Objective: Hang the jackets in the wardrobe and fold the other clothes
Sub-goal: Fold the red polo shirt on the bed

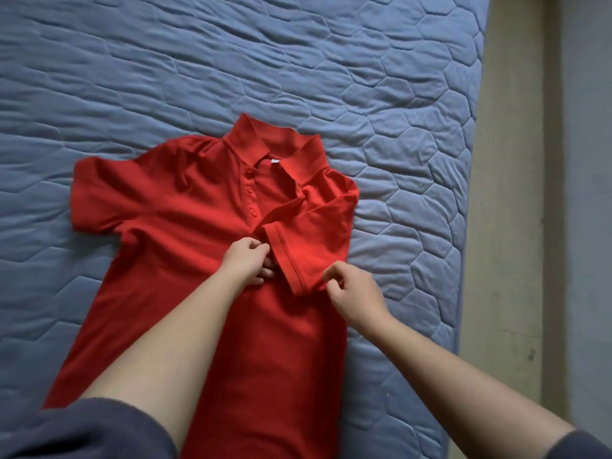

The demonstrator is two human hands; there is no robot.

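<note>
Your red polo shirt [185, 207] is lying face up on the blue quilted mattress [165, 61], collar pointing away from you. The side by your right hand is already folded in, with its sleeve [304, 246] laid across the chest. Your left hand [246, 260] has curled fingers pinching the cuff's inner end, and your right hand [352, 289] pinches the outer corner.
</note>
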